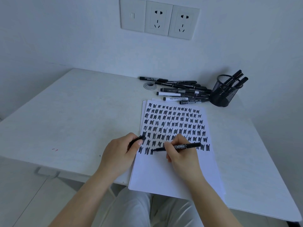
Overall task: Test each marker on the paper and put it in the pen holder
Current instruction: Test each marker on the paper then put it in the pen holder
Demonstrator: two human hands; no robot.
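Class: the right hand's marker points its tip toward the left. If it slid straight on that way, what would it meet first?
The right hand aims the marker left along the paper. First come the fresh scribbles at its tip, then probably the left hand holding the cap.

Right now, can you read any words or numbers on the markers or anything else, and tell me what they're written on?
"WHITEBOARD": seems to read so on the white marker in the pile, faint and not certain.
Marker in the right hand: white print on the barrel, too small to read.
Other black markers in the pile: label strips, too blurred to read.
Paper: only black test scribbles, no words.
Wall sockets: no text readable.
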